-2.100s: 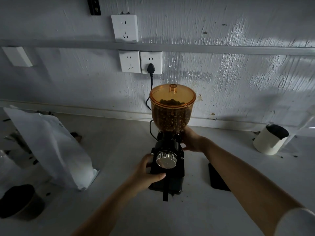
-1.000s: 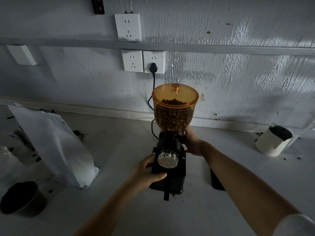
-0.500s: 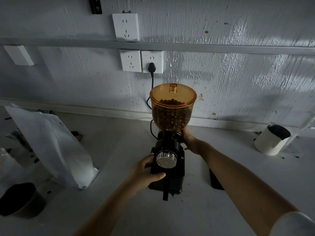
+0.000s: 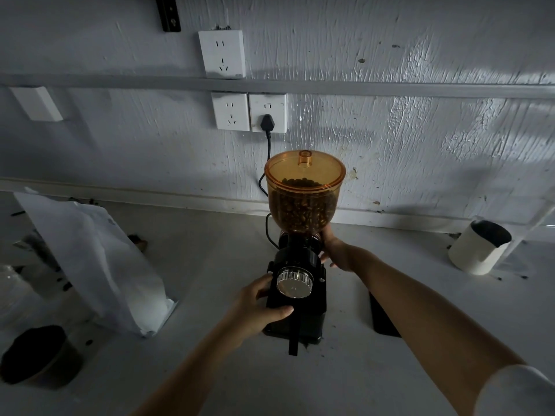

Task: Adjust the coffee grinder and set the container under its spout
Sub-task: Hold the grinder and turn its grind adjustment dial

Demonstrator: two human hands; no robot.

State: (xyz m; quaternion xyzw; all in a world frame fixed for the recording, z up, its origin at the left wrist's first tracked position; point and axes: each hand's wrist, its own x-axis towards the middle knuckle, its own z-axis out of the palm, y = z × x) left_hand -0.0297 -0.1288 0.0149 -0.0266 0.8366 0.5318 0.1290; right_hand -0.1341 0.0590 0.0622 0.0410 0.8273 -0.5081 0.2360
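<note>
A black coffee grinder [image 4: 310,307] stands in the middle of the white counter, with an amber hopper [image 4: 304,190] full of beans on top and a silver dial [image 4: 294,284] on its front. My left hand [image 4: 258,310] grips the grinder's left side, thumb across the front below the dial. My right hand [image 4: 335,250] holds the right side of the grinder's neck, just under the hopper. A white container [image 4: 477,249] with a dark inside stands far right near the wall, apart from the grinder.
A white bag [image 4: 93,265] leans on the counter at left. A dark cup of grounds [image 4: 36,355] sits at the front left. A flat black object [image 4: 381,316] lies right of the grinder. The grinder's cord runs to a wall socket [image 4: 268,113].
Both hands stay on the grinder in the same grips. Only the view has shifted slightly.
</note>
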